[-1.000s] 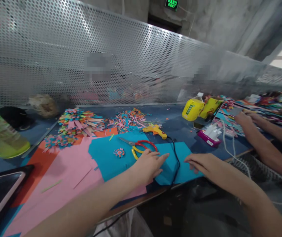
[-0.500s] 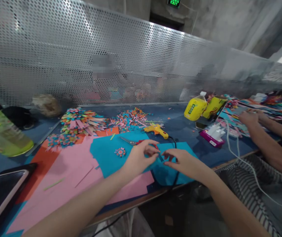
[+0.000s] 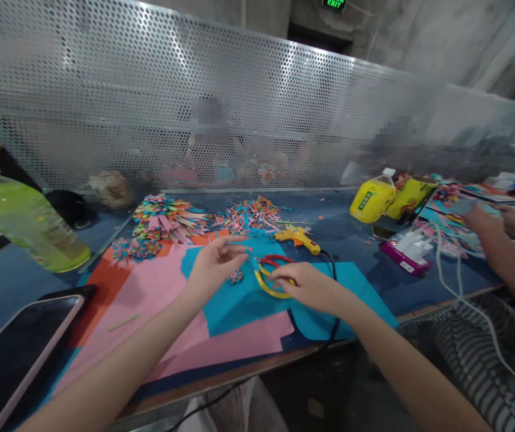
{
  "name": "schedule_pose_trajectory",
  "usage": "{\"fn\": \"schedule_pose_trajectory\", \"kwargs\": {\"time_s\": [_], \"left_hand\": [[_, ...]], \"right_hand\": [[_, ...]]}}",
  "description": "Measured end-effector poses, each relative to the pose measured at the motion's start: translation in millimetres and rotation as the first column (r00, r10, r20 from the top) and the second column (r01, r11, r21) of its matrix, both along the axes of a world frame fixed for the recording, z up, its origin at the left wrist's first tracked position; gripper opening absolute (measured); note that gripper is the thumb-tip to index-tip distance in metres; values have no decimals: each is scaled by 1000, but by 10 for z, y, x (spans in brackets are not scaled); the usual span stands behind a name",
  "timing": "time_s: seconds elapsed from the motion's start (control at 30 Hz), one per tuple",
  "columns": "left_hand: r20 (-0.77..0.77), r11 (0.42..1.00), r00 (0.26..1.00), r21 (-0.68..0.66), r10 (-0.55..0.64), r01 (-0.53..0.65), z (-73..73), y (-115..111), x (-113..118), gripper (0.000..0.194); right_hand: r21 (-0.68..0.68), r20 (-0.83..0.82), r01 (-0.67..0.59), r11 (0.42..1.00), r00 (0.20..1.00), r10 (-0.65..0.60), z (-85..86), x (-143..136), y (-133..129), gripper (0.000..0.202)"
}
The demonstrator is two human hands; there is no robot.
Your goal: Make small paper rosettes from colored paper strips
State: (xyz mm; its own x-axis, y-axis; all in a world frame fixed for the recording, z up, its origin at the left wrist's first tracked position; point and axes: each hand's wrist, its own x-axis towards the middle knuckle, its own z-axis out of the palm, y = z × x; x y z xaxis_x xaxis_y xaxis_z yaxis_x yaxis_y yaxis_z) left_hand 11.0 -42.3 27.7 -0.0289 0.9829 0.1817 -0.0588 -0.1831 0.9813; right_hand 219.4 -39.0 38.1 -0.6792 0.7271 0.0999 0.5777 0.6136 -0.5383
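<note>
My left hand [image 3: 215, 267] is over the blue paper, thumb and fingers pinched on a small light-blue paper strip [image 3: 253, 260]. My right hand [image 3: 307, 285] has its fingers closed at the looped handles of the scissors [image 3: 268, 289], one yellow and one red; the blades are hard to make out. Partly hidden beneath my left fingers, a small round flower of curled paper [image 3: 236, 276] lies on the blue sheet [image 3: 234, 309]. Just behind the scissors rests a yellow glue gun [image 3: 300, 238] with a black cord.
Pink paper [image 3: 167, 336], a fringed paper bundle [image 3: 162, 219] and paper scraps [image 3: 251, 216] cover the table. A green drink bottle [image 3: 27, 219] and phone [image 3: 23, 360] are left; a yellow bottle [image 3: 372, 198], tissue pack [image 3: 406, 255] and another person's hands [image 3: 487, 228] are right.
My left hand has moved left and up, away from my right hand, over the paper flower. My right hand has moved slightly left onto the scissors, whose handles now show yellow and red.
</note>
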Motion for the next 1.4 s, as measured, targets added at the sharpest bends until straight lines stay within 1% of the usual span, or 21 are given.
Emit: {"fn": "schedule_pose_trajectory", "kwargs": {"time_s": [0.07, 0.17, 0.23, 0.3, 0.37, 0.43, 0.47, 0.5, 0.53, 0.57, 0.6, 0.63, 0.7, 0.77, 0.9, 0.97, 1.03, 1.1, 1.17, 1.27, 1.4], "left_hand": [[33, 997, 997, 22, 72, -72, -23, 44, -131, 39], [47, 996, 994, 4, 94, -94, -92, 88, -268, 42], [30, 995, 995, 1, 99, -99, -131, 96, -312, 44], [-17, 993, 993, 13, 114, -114, -152, 96, -325, 41], [-67, 991, 989, 28, 129, -128, -159, 95, -319, 36], [-108, 990, 984, 41, 140, -136, -157, 94, -305, 33], [-120, 989, 982, 43, 143, -139, -157, 92, -296, 32], [-125, 990, 982, 39, 139, -135, -157, 88, -286, 33], [-124, 991, 984, 29, 131, -129, -159, 82, -274, 35], [-113, 993, 986, 13, 120, -119, -162, 74, -260, 37], [-93, 995, 990, -7, 102, -104, -167, 65, -243, 39], [-64, 996, 994, -28, 83, -85, -173, 54, -224, 40], [5, 997, 999, -66, 44, -43, -187, 34, -185, 43], [69, 995, 998, -95, 12, -6, -200, 19, -149, 45], [135, 989, 991, -144, -8, 27, -219, 7, -114, 47], [148, 988, 989, -151, 0, 22, -223, 6, -111, 48], [152, 988, 988, -153, 4, 19, -225, 7, -109, 49], [155, 985, 988, -173, 2, 25, -232, 9, -103, 51], [173, 980, 985, -196, 4, 30, -247, 11, -94, 56], [222, 978, 974, -209, 44, 4, -264, 7, -78, 70], [274, 965, 957, -261, 91, -17, -231, -17, -61, 80]], "right_hand": [[131, 31, -29, 991, 999, 25, -30, -203, 80, 26], [296, 120, -39, 954, 993, 4, -80, -515, 168, 27], [359, 176, -42, 932, 984, -23, -96, -656, 206, 27], [406, 223, -31, 913, 973, -66, -82, -699, 252, 26], [455, 244, 48, 889, 954, -176, -48, -633, 337, 24], [509, 224, 221, 832, 899, -376, -22, -474, 464, 25], [537, 194, 313, 783, 858, -476, -22, -375, 536, 29], [585, 155, 445, 679, 760, -631, -35, -270, 605, 33], [606, 143, 537, 587, 653, -744, -60, -170, 667, 39], [599, 169, 593, 539, 564, -808, -95, -79, 717, 47], [577, 209, 627, 524, 506, -837, -136, -3, 756, 54], [547, 261, 636, 544, 488, -833, -181, 56, 782, 57], [509, 328, 616, 601, 506, -798, -261, 123, 810, 53], [496, 338, 605, 623, 526, -780, -309, 142, 824, 47], [428, 289, 675, 601, 528, -799, -298, 149, 855, 49], [414, 222, 701, 580, 541, -812, -264, 167, 863, 52], [450, 107, 712, 540, 557, -824, -228, 189, 853, 56], [520, -29, 694, 499, 597, -801, -198, 199, 821, 57], [592, -159, 653, 472, 669, -726, -178, 185, 772, 54], [669, -287, 584, 459, 773, -566, -174, 126, 683, 48], [758, -303, 479, 443, 860, -411, -212, 54, 586, 51]]}}
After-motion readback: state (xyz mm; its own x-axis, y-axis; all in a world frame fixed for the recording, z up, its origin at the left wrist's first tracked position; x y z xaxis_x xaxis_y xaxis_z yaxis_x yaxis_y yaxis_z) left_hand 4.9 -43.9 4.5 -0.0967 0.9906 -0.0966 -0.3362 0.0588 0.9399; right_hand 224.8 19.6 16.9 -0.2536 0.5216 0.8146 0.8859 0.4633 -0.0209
